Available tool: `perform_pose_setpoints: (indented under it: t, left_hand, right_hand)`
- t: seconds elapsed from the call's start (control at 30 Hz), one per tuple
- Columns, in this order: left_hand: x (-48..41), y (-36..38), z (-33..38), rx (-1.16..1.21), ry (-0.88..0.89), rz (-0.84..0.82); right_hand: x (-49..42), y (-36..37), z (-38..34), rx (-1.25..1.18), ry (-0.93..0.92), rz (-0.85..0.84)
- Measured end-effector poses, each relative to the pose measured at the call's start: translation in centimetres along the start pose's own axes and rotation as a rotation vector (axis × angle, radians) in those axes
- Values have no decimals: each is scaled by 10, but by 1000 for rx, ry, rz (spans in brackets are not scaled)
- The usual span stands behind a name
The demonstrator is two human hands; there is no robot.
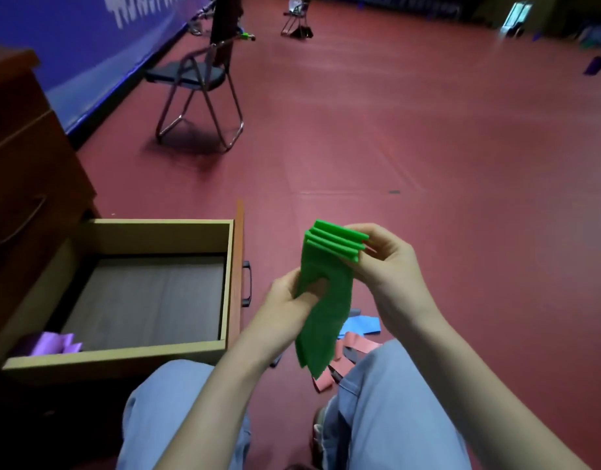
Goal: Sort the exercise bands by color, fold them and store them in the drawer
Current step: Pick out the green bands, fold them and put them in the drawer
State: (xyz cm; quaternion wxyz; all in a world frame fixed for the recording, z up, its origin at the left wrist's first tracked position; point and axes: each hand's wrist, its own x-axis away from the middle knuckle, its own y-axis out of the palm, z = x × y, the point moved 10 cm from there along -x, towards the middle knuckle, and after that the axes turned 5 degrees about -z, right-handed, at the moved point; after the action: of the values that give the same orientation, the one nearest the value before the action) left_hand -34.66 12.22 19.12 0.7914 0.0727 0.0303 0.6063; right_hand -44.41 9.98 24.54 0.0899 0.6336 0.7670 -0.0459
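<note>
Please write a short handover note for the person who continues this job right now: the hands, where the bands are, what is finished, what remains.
The left hand pinches the lower part of the green bands; the right hand grips their folded top.
The drawer stands open; a purple band lies in its near left corner.
A blue band, red bands and dark strips lie on the floor.
Done: purple stored.
Left: finish folding green, store it, then the rest.

Two hands hold folded green bands [326,290]: right hand [382,256] pinching the top, left hand [289,300] the middle. An open drawer [139,354] at nine o'clock holds a purple band [54,344].
</note>
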Motion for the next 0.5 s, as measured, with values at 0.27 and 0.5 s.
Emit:
perform_pose_setpoints:
  t: [0.27,0.5]
  left_hand:
    - [21,-17,5,134,19,151]
    - [43,-17,-2,191,-75,143]
  right_hand:
    - [19,24,-14,256,-65,-220]
    - [44,30,16,170,64,-213]
